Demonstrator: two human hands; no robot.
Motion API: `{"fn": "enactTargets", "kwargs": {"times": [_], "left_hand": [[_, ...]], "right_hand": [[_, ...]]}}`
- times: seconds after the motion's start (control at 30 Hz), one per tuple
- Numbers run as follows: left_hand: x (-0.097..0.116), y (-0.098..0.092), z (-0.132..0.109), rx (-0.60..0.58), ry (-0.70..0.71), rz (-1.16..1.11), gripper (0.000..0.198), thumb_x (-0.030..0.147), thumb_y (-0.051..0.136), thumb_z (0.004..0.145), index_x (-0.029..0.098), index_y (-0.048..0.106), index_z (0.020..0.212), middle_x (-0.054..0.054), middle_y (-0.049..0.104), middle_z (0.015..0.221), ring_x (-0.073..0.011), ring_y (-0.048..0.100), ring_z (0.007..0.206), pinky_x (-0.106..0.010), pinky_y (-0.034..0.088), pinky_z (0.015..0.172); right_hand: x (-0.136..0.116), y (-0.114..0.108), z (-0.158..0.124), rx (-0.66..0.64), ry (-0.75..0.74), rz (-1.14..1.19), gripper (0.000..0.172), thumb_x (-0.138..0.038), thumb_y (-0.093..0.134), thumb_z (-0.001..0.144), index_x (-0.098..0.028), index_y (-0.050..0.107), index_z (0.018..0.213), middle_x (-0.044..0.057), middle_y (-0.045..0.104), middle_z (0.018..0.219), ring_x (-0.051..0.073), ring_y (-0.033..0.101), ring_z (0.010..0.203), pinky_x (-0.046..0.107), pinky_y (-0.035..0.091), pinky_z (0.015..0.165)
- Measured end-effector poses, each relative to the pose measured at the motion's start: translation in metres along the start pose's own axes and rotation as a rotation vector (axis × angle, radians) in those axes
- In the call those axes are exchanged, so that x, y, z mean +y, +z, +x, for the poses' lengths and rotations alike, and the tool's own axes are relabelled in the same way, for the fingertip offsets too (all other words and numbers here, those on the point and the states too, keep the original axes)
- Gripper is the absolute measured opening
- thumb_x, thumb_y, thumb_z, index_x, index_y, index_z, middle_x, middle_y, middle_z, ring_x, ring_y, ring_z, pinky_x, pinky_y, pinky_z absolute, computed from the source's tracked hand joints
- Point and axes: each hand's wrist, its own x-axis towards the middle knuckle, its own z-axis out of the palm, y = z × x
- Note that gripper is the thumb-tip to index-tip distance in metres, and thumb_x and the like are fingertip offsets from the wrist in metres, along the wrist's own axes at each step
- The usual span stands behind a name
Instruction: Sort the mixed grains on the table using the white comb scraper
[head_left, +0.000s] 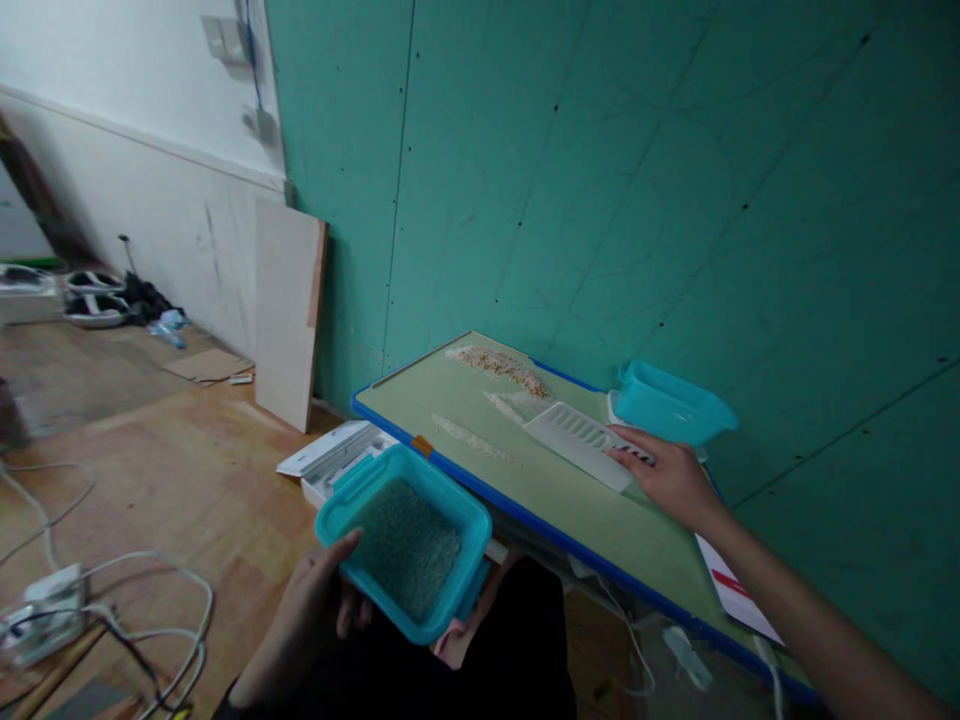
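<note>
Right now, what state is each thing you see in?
Nearer turquoise container: open, partly filled.
Pale grains: heaped and strewn on the table.
White slotted scraper: held at handle.
Left hand: closed on the container.
Right hand: closed on the scraper.
White box: lid open.
Wooden panel: leaning upright.
White cable: loosely looped.

An unfinished room or makeshift workshop is suggested by bare, seamed green wall panels (637, 170), a pale board (283, 310) propped upright, and a power strip (51, 608) and cables (210, 597) strewn across the wood-toned floor (187, 470)
</note>
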Motion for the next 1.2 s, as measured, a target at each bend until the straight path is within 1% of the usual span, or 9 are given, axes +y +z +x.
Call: {"fn": "enactTargets", "kwargs": {"times": [0.2, 0.37, 0.47, 0.57, 0.77, 0.87, 0.93, 1.07, 1.2], "left_hand": [[0.011, 0.008, -0.004, -0.046, -0.034, 0.082, 0.086, 0.094, 0.06, 0.073, 0.025, 0.053, 0.021, -0.012, 0.053, 0.031, -0.0153, 0.056, 0.035, -0.03, 0.045, 0.054], [0.008, 0.014, -0.004, -0.07, -0.018, 0.057, 0.083, 0.086, 0.06, 0.081, 0.026, 0.056, 0.023, -0.012, 0.057, 0.033, -0.0141, 0.054, 0.034, -0.031, 0.044, 0.053], [0.013, 0.019, -0.005, -0.132, -0.007, 0.057, 0.081, 0.084, 0.064, 0.081, 0.024, 0.061, 0.027, -0.012, 0.059, 0.034, -0.0157, 0.059, 0.039, -0.031, 0.047, 0.057], [0.022, 0.025, -0.005, -0.142, 0.006, 0.042, 0.081, 0.084, 0.066, 0.08, 0.023, 0.061, 0.027, -0.013, 0.06, 0.035, -0.0159, 0.06, 0.04, -0.031, 0.05, 0.06], [0.031, 0.03, -0.001, -0.133, 0.007, -0.046, 0.076, 0.078, 0.069, 0.079, 0.024, 0.06, 0.027, -0.01, 0.056, 0.032, -0.0146, 0.054, 0.037, -0.031, 0.048, 0.058], [0.04, 0.031, -0.002, -0.144, -0.031, -0.011, 0.075, 0.08, 0.07, 0.077, 0.023, 0.061, 0.028, -0.011, 0.061, 0.037, -0.0146, 0.058, 0.041, -0.029, 0.047, 0.057], [0.046, 0.032, -0.002, -0.154, -0.046, 0.012, 0.075, 0.081, 0.07, 0.074, 0.022, 0.062, 0.029, -0.011, 0.063, 0.039, -0.0143, 0.059, 0.042, -0.028, 0.046, 0.057], [0.052, 0.033, -0.001, -0.147, -0.032, 0.002, 0.072, 0.077, 0.072, 0.073, 0.021, 0.061, 0.029, -0.01, 0.061, 0.037, -0.0135, 0.059, 0.04, -0.027, 0.046, 0.055], [0.049, 0.032, 0.0, -0.156, -0.04, -0.023, 0.072, 0.075, 0.073, 0.075, 0.021, 0.058, 0.03, -0.009, 0.057, 0.035, -0.0127, 0.057, 0.038, -0.027, 0.047, 0.054]], "right_hand": [[-0.024, 0.002, -0.012, -0.063, -0.088, -0.131, 0.035, -0.027, 0.06, 0.101, -0.027, 0.086, 0.126, 0.007, 0.088, 0.11, 0.026, 0.086, 0.086, 0.033, 0.067, 0.074], [-0.056, 0.01, -0.017, -0.137, -0.257, -0.22, 0.043, -0.018, 0.053, 0.104, -0.019, 0.079, 0.138, 0.009, 0.087, 0.089, 0.023, 0.08, 0.065, 0.03, 0.058, 0.06], [-0.078, 0.015, -0.021, -0.175, -0.369, -0.255, 0.045, -0.013, 0.051, 0.104, -0.011, 0.076, 0.141, 0.008, 0.082, 0.073, 0.021, 0.075, 0.056, 0.029, 0.051, 0.055], [-0.095, 0.02, -0.023, -0.187, -0.427, -0.268, 0.049, -0.008, 0.05, 0.101, -0.011, 0.074, 0.143, 0.007, 0.079, 0.069, 0.02, 0.073, 0.056, 0.028, 0.049, 0.054], [-0.118, 0.027, -0.022, -0.226, -0.458, -0.219, 0.054, -0.007, 0.051, 0.098, -0.008, 0.07, 0.148, 0.009, 0.08, 0.071, 0.021, 0.073, 0.058, 0.03, 0.053, 0.056], [-0.122, 0.026, -0.016, -0.247, -0.399, -0.119, 0.051, -0.012, 0.048, 0.103, -0.009, 0.071, 0.148, 0.011, 0.083, 0.079, 0.022, 0.077, 0.063, 0.03, 0.056, 0.061], [-0.117, 0.021, -0.008, -0.228, -0.3, -0.038, 0.048, -0.017, 0.049, 0.105, -0.012, 0.074, 0.145, 0.013, 0.086, 0.088, 0.023, 0.079, 0.068, 0.031, 0.058, 0.064], [-0.083, 0.007, 0.014, -0.142, 0.01, 0.15, 0.04, -0.032, 0.065, 0.096, -0.018, 0.083, 0.129, 0.013, 0.087, 0.108, 0.026, 0.081, 0.08, 0.033, 0.062, 0.07], [-0.04, 0.003, 0.028, -0.274, 0.297, 0.433, 0.052, -0.049, 0.082, 0.08, -0.016, 0.086, 0.118, 0.009, 0.085, 0.086, 0.023, 0.073, 0.063, 0.032, 0.058, 0.056]]}}
